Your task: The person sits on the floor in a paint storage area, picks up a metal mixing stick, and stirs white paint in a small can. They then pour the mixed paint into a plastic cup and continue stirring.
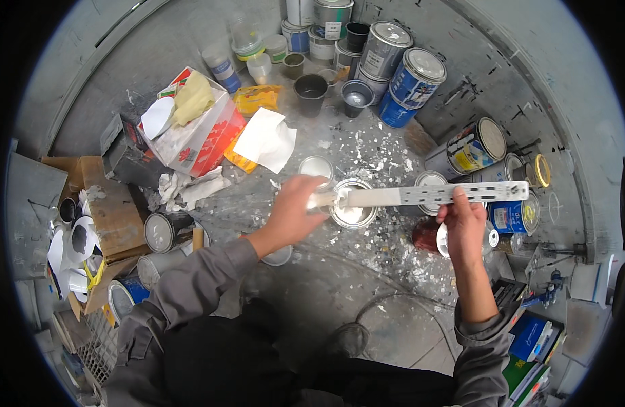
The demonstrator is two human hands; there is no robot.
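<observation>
An open can of white paint stands on the spattered bench at the middle. My right hand grips a long white mixing stick with rows of dark slots, thumb on top. The stick lies level, its coated end over the can's mouth. My left hand is closed round a pale, see-through vessel, seemingly a plastic cup tipped toward the can; the fingers hide much of it. Just beyond that hand sits a round, pale lid or tub.
Stacked paint tins and dark cups line the back. A red and white box with wipes stands at left, beside white paper. A cardboard box holds waste. A hose curls on the floor.
</observation>
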